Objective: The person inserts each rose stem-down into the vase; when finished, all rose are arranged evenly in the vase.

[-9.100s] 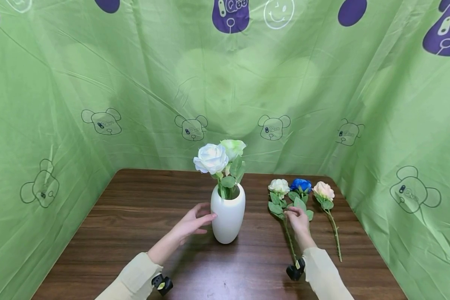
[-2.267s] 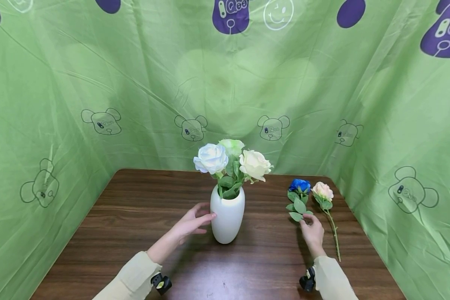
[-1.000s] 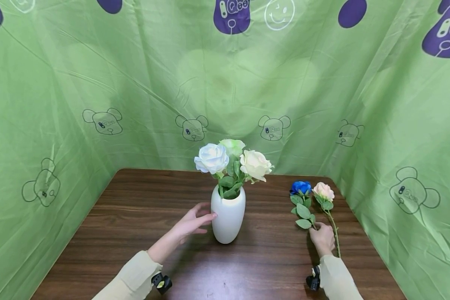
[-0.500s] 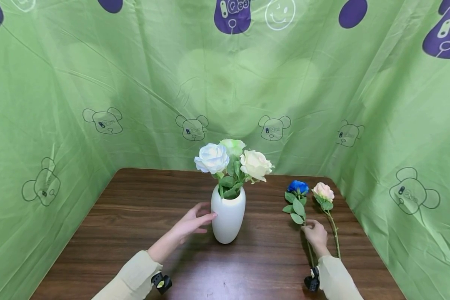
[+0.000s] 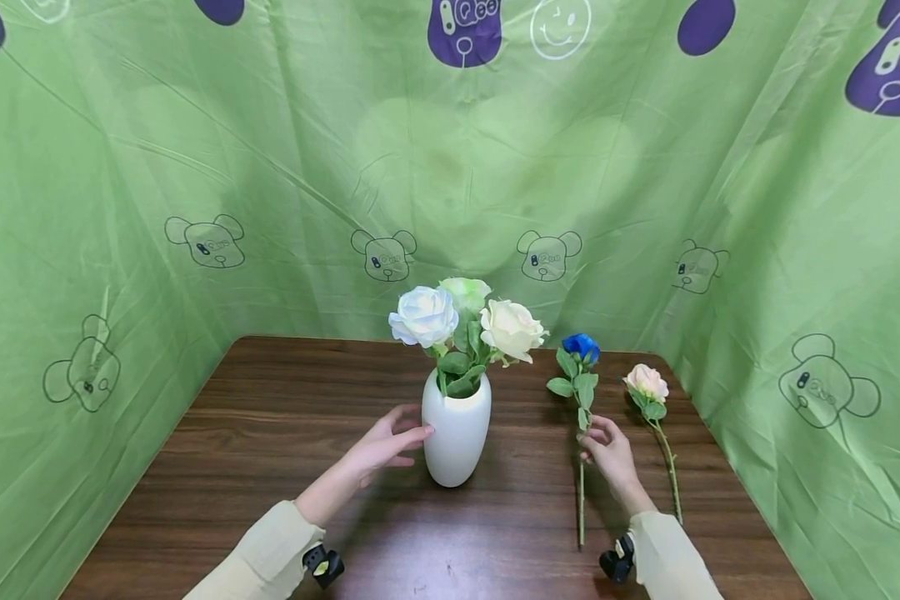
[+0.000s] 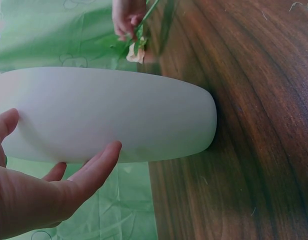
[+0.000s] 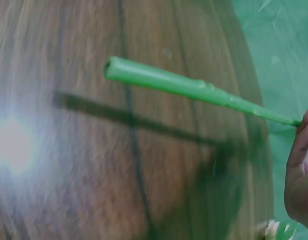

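A white vase [image 5: 456,437] stands upright with a pale blue rose [image 5: 423,317], a pale green rose [image 5: 467,296] and a cream rose [image 5: 512,330] in it. My left hand [image 5: 378,446] touches the vase's left side with extended, spread fingers; in the left wrist view, fingertips [image 6: 114,148] lie along the white wall. To the right of the vase, my right hand [image 5: 611,458] pinches the stem of a blue rose [image 5: 582,348] below its leaves. In the right wrist view the green stem [image 7: 164,82] is raised over the tabletop, its shadow falling apart from it.
A pink rose [image 5: 647,383] lies at the right of the brown wooden table [image 5: 285,400], its stem towards the front. Green printed cloth [image 5: 465,167] hangs behind the table and on both sides.
Since the earliest frame the cream rose has gone from the table into the vase. Lately my right hand has lifted the blue rose and moved it left. My left hand stays put.
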The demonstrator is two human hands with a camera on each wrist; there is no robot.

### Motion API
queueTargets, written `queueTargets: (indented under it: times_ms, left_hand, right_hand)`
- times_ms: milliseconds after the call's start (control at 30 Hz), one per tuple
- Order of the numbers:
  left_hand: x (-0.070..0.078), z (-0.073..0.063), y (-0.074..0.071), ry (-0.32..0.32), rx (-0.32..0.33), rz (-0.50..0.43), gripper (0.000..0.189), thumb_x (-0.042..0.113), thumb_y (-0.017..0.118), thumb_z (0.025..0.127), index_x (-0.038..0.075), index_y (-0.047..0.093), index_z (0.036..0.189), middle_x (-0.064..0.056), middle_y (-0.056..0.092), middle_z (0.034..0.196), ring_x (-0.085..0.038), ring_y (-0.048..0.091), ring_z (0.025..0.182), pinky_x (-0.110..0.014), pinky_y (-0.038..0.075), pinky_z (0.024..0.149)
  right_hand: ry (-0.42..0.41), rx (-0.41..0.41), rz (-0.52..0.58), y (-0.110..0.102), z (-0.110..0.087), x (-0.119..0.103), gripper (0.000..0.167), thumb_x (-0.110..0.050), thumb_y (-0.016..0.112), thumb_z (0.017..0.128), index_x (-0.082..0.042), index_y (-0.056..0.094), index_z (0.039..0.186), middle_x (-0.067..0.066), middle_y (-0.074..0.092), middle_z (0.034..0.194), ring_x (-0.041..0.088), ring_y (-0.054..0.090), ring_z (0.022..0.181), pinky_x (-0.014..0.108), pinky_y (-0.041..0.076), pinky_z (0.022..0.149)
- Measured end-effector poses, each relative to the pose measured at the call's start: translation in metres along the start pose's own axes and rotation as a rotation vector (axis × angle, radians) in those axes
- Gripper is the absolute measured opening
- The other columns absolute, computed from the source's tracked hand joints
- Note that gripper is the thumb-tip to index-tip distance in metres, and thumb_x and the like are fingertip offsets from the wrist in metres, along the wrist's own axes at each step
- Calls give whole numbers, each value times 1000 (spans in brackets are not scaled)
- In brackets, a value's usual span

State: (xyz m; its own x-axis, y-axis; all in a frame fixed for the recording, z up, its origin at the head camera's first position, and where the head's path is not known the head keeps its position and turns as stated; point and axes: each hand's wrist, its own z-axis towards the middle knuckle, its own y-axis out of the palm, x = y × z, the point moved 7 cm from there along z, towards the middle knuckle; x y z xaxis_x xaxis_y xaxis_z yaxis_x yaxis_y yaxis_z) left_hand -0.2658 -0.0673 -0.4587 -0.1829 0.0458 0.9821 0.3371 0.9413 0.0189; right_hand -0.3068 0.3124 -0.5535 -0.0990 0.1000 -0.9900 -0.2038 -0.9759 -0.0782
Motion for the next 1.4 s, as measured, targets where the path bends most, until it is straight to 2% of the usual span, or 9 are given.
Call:
queueTargets:
  times_ms: [133, 333, 500, 700, 767, 933, 967, 1200, 1400]
  left_hand:
    - [0, 0, 0, 7, 2, 4, 61, 27, 61, 83, 1, 32, 130, -26, 41, 122, -41, 46, 105, -46, 46, 75]
    - [-1, 1, -1, -1, 8, 8, 61, 27, 62, 83, 1, 33, 130, -26, 41, 122, -40, 46, 105, -45, 46, 75]
    - [10, -8, 3, -7, -5, 3, 60, 24, 61, 84, -1, 32, 130, -29, 39, 122, -43, 44, 106, -46, 45, 77]
    - [25, -20, 8, -7, -11, 3, 58, 22, 60, 84, -3, 32, 129, -30, 38, 122, -44, 43, 107, -47, 44, 79]
    - [25, -19, 8, -8, -8, 4, 58, 22, 60, 84, -3, 32, 129, -30, 39, 122, -44, 43, 107, -47, 44, 79]
    - [24, -18, 7, -10, -7, 6, 58, 22, 60, 84, -3, 33, 129, -30, 39, 122, -44, 43, 107, -47, 44, 79]
    - [24, -18, 8, -10, -7, 5, 58, 22, 60, 84, -3, 32, 129, -30, 39, 122, -44, 43, 107, -48, 44, 79]
    - [26, -20, 8, -7, -2, 3, 58, 23, 61, 84, -1, 33, 129, -29, 39, 122, -42, 45, 106, -46, 45, 78]
    - [27, -20, 8, -9, -3, 2, 56, 22, 60, 84, -2, 34, 128, -29, 39, 122, -42, 45, 106, -46, 45, 78]
  right_hand:
    - [-97, -19, 86, 4, 14, 13, 40, -10, 69, 73, -6, 50, 107, 6, 58, 79, 13, 55, 46, 22, 45, 40]
    - [-74, 7, 100, 12, 30, 31, 42, -7, 70, 72, -8, 49, 109, 11, 59, 84, 16, 54, 45, 25, 46, 40]
    - [-174, -96, 188, 28, 25, 2, 39, 4, 63, 76, -6, 49, 111, 12, 60, 85, 17, 55, 45, 25, 46, 40]
    - [-296, -199, 302, 38, 30, -10, 39, 5, 59, 80, -4, 45, 115, 20, 59, 92, 18, 56, 48, 27, 47, 42]
    - [-345, -206, 337, 42, 24, -28, 37, 6, 58, 81, -2, 45, 114, 22, 59, 93, 19, 56, 50, 28, 47, 43]
    - [-433, -221, 467, 62, -9, -111, 34, -5, 64, 80, 2, 45, 107, 21, 60, 88, 21, 56, 52, 28, 47, 44]
    - [-462, -224, 500, 63, -6, -108, 35, -5, 64, 79, 1, 45, 107, 21, 60, 90, 21, 57, 53, 27, 47, 45]
    - [-466, -93, 579, 82, -39, -192, 24, 2, 57, 82, 7, 42, 100, 19, 58, 81, 18, 57, 54, 25, 49, 49]
    - [-474, -77, 715, 86, -43, -230, 21, 10, 49, 85, 2, 42, 102, 16, 57, 84, 18, 57, 54, 24, 49, 52]
